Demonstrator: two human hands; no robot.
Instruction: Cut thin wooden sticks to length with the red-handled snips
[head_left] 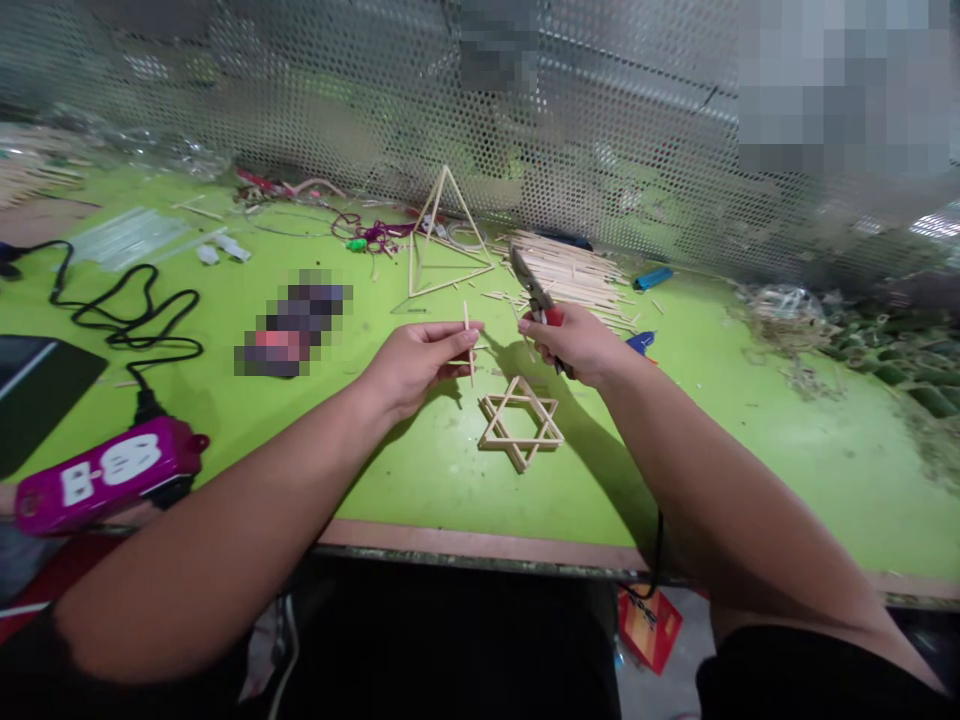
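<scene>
- The left hand (412,365) pinches a thin stick (466,315) between thumb and fingertips, above and just left of the six-pointed star (521,432) that lies flat on the tabletop (420,470).
- The stick stands nearly upright, with both ends free beyond the fingers.
- The right hand (577,345) is closed round the red handles of the cutters (529,280), above and just right of the star. I cannot tell whether the blades are parted.
- The stick lies straight to the left of the right hand, at the same height over the star. The two hands are near each other but not touching.
- The cutters point up and to the left, with their tip beyond the stick's upper end and clear of it.
- Behind the star lie a pile of sticks (577,275) and a pyramid frame (446,235).
- Well to the star's left are a pink power strip (105,480) and a black cable (135,320).
</scene>
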